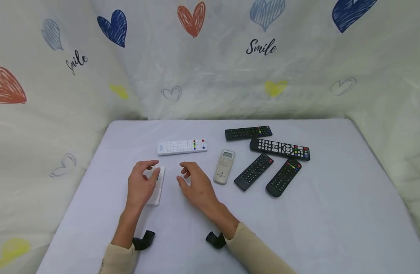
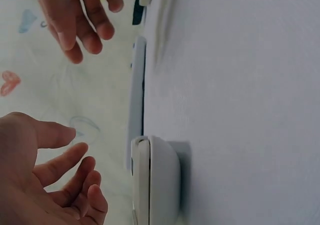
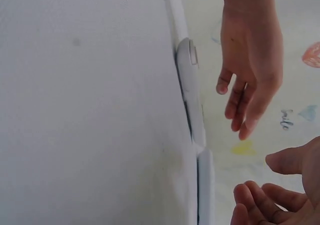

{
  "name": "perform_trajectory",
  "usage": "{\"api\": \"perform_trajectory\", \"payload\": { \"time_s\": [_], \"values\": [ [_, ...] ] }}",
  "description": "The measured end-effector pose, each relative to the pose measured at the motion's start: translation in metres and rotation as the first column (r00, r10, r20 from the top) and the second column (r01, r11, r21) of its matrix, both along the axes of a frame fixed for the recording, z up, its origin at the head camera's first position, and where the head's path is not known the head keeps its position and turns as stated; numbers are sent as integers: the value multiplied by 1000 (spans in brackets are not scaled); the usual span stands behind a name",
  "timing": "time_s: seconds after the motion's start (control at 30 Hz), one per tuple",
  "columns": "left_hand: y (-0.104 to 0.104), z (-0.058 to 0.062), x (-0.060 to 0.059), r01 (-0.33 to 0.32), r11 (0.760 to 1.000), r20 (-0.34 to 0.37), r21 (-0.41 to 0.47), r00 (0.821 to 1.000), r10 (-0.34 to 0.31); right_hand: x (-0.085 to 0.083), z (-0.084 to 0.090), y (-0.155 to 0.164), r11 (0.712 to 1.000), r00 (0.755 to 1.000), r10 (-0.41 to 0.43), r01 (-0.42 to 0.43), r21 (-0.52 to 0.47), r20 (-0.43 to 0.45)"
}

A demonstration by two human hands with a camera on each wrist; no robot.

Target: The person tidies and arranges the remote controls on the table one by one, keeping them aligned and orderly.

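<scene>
A small white remote lies on the pale table, partly hidden under my left hand. That hand hovers just above it with relaxed, spread fingers; the left wrist view shows a gap between my left hand and the remote. My right hand floats a little to the right of the remote, fingers loosely apart, holding nothing. In the right wrist view my right hand and the left hand both stay clear of the remote.
A long white remote with coloured buttons lies behind the hands. To the right are a beige remote with a display and several black remotes. Heart-printed cloth walls in the table on three sides.
</scene>
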State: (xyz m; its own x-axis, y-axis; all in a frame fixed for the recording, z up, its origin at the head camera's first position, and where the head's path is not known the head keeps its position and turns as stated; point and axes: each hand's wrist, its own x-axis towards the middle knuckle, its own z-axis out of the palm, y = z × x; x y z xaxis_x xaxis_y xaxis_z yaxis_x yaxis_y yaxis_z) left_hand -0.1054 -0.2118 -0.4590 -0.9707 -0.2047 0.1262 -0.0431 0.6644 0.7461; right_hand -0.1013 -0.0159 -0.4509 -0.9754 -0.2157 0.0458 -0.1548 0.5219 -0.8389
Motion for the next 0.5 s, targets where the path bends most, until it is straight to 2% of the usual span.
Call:
{"api": "perform_trajectory", "payload": {
  "time_s": [0.5],
  "values": [
    [39,-5,13,89,994,-95,59,992,-83,-17,7,43,991,990,-124,120,-55,-62]
  ]
}}
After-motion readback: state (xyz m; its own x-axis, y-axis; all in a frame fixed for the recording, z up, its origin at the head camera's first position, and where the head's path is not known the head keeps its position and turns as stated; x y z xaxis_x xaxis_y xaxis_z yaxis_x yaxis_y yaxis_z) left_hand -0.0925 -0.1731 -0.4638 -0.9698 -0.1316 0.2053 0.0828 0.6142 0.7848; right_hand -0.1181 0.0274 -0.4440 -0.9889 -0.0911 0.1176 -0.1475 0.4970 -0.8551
